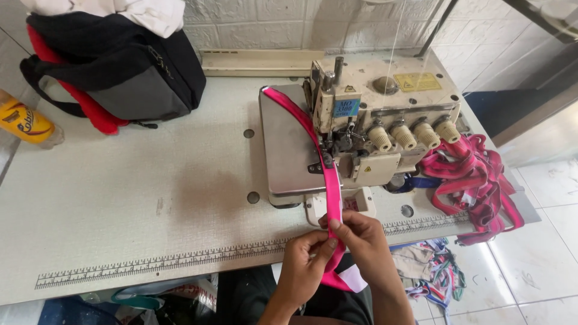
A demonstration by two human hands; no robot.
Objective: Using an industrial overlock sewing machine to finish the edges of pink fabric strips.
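White table [120, 198] at centre frame carries an overlock machine [373, 120]. Left hand [307, 265] and right hand [361, 241], both at lower centre, pinch a pink strap [330, 180], holding it taut toward the presser foot for straight feeding.

Counter [150, 198]: pale, ruler strip [180, 260] along near edge. Sewing machine [373, 120] at 2 o'clock. Backpack [114, 72] at 10 o'clock, yellow bottle [27, 123] at 9 o'clock. Heap of pink straps [475, 180] at 3 o'clock, beside machine.
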